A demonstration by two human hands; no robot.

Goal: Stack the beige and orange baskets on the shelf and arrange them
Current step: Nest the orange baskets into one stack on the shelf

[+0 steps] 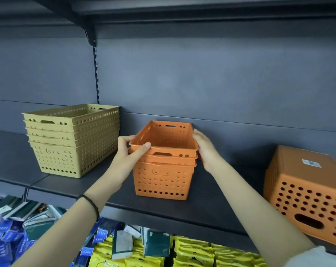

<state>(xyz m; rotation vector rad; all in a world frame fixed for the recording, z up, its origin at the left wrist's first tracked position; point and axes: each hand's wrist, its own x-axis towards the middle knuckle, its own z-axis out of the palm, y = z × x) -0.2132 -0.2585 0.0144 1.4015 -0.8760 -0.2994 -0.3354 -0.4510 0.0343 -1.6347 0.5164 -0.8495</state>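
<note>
One wide-angle camera, worn on the head, looks forward and a little down at the shelf [202, 207] from close in front, near enough that both forearms [67, 220] stretch in from the bottom corners. The orange baskets [163, 176] sit mid-frame. The back panel [202, 74] fills the upper half, and packets [192, 251] on the level below line the bottom edge.

Both arms reach up and forward, the 2 bare forearms converging toward the middle. The left forearm [67, 225] comes in from 7 o'clock and runs toward 1 o'clock, with a black band [90, 205] round its wrist. The left hand [127, 153] grips the top orange basket [167, 139] at its near left corner, thumb along the near rim, fingers curled over the side rim. The right forearm [259, 209] comes in from 5 o'clock toward 11 o'clock. The right hand [203, 149] lies against the basket's right side, fingers fairly straight.
</note>
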